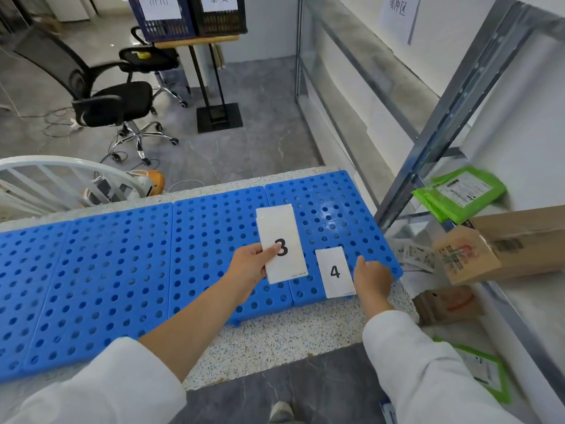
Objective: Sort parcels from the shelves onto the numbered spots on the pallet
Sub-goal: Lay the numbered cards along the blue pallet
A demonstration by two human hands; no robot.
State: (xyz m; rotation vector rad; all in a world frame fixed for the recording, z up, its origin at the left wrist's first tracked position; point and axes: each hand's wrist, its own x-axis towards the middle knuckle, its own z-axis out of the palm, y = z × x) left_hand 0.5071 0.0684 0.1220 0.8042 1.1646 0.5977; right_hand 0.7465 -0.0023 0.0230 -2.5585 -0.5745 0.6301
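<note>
A blue perforated pallet [122, 258] lies on a speckled platform. My left hand [250, 266] pinches a white card marked 3 [281, 243] by its lower left edge, holding it over the pallet. A smaller white card marked 4 [334, 272] lies flat on the pallet's right end. My right hand [371, 276] rests just right of that card, fingers on the pallet, holding nothing. On the metal shelf [452, 96] to the right sit green mailer parcels [461, 192] and a brown cardboard box [501, 244].
A lower shelf level holds another cardboard parcel [449, 304] and a green mailer [486, 368]. Beyond the pallet stand a black office chair [104, 102], a stand with labelled crates [186, 16] and a white rack [61, 182]. My shoe [281, 413] shows at the bottom.
</note>
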